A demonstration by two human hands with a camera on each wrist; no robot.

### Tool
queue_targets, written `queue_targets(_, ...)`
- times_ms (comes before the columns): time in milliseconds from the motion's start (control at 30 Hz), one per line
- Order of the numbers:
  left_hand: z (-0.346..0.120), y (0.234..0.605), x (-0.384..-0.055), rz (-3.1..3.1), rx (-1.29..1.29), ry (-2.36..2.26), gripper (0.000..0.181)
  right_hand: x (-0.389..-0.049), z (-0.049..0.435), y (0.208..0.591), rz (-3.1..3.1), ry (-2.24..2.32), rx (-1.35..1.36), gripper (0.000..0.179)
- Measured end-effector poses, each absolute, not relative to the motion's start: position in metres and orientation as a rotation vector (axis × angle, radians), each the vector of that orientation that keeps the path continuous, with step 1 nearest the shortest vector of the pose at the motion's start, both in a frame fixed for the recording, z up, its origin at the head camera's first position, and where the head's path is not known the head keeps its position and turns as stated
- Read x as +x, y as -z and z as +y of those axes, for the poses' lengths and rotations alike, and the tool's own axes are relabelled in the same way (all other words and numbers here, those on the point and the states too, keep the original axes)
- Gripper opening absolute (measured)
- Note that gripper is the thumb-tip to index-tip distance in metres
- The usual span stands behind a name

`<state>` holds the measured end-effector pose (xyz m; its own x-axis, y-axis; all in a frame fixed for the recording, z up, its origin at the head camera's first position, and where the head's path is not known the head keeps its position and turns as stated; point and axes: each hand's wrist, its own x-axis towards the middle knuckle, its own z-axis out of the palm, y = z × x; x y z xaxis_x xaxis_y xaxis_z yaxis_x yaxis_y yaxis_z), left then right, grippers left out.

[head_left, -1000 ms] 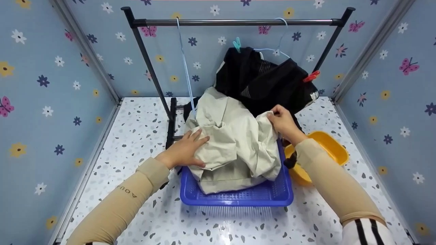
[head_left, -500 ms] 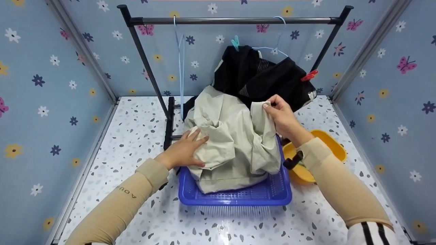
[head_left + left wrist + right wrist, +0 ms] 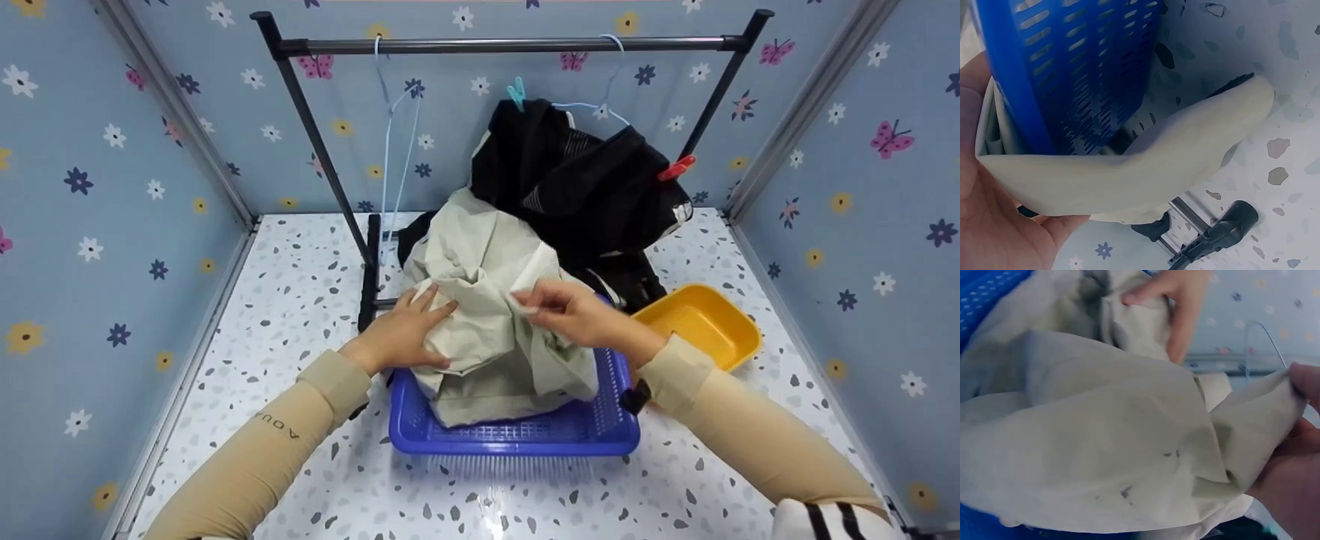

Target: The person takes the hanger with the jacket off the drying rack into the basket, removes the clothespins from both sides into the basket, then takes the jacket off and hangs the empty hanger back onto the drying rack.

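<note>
A pale beige-grey garment (image 3: 469, 315) lies bunched over a blue plastic basket (image 3: 517, 448) in the head view. My left hand (image 3: 397, 330) rests on the garment's left side with fingers spread. In the left wrist view, garment cloth (image 3: 1129, 180) drapes down outside the basket wall beside that palm (image 3: 999, 230). With thumb and fingers, my right hand (image 3: 577, 311) pinches an edge of the garment and holds it up over the basket's middle. The right wrist view shows cloth stretched up to the pinching fingertips (image 3: 1303, 385).
Behind the basket stands a black rack (image 3: 487, 46). A bare blue hanger (image 3: 390, 150) hangs at its left. Dark clothing (image 3: 577, 180) hangs at the right, with a teal clothespin (image 3: 517, 93) and a red clothespin (image 3: 677, 168). A yellow tub (image 3: 705, 322) sits right of the basket.
My right hand has brought the pinched garment edge up, then left and toward me. The left hand stays put. The left hanger has swung away from the garment.
</note>
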<state>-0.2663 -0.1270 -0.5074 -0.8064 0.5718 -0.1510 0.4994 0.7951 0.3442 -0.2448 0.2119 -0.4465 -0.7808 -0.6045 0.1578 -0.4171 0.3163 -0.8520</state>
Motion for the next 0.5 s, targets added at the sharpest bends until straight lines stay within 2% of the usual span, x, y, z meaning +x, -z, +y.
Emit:
queue_targets(233, -0.127, 0.506, -0.266, 2.743, 0.831, -0.411, 0.107, -0.236, 0.206, 0.465, 2.315, 0.972, -1.280, 0.008)
queue_targets(433, -0.127, 0.507, -0.266, 2.745, 0.846, -0.405, 0.106, -0.234, 0.206, 0.473, 2.259, 0.656, -1.382, 0.003)
queue_targets(500, -0.128, 0.507, -0.265, 2.745, 0.852, -0.401, 0.104, -0.233, 0.206, 0.475, 2.225, 0.555, -1.362, 0.010)
